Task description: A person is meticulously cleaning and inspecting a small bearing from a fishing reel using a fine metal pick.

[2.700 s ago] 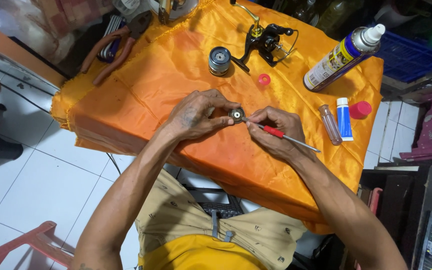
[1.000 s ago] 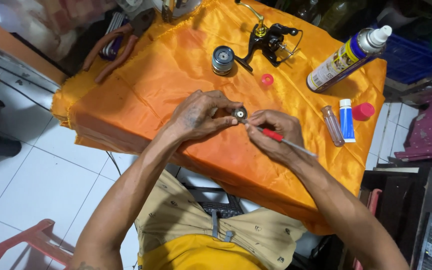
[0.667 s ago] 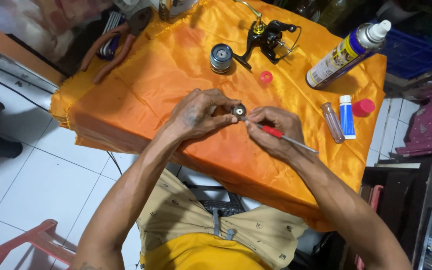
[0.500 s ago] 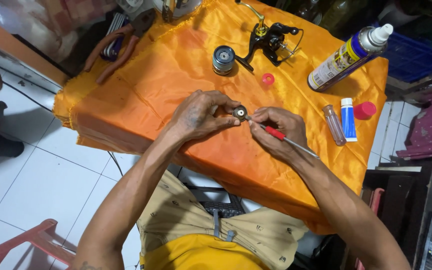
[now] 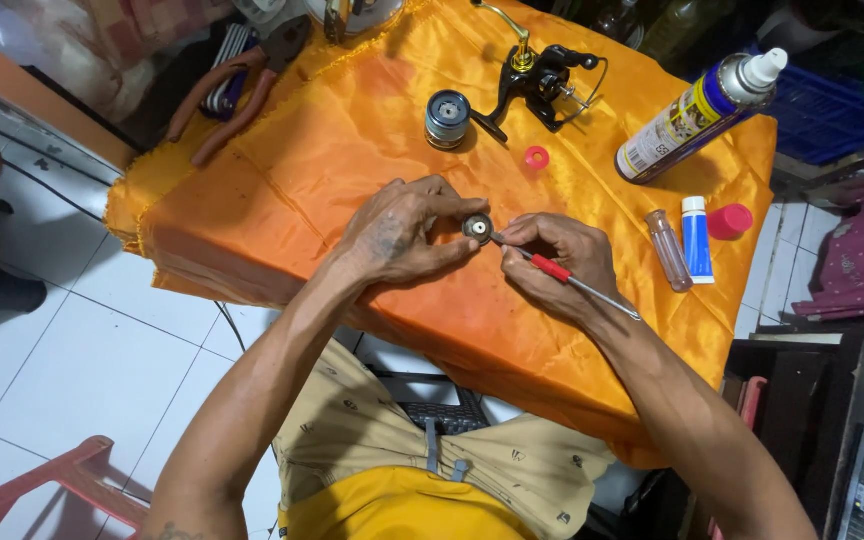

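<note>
My left hand (image 5: 397,235) pinches a small round dark metal reel part (image 5: 477,228) between thumb and fingers, just above the orange cloth (image 5: 302,170). My right hand (image 5: 557,262) grips a thin tool with a red grip (image 5: 552,268); its metal tip touches the round part and its long shaft sticks out past my wrist. Both hands rest close together near the table's front edge.
At the back lie a black-and-gold fishing reel body (image 5: 537,80), a grey spool (image 5: 447,118) and a small pink cap (image 5: 536,157). A spray can (image 5: 697,115), a clear vial (image 5: 669,250), a blue-white tube (image 5: 695,240) and a red cap (image 5: 730,220) sit right. Pliers (image 5: 242,85) lie at the left.
My hands stay in the same place, with only slight shifts of the tool at the round part. The view wobbles a little.
</note>
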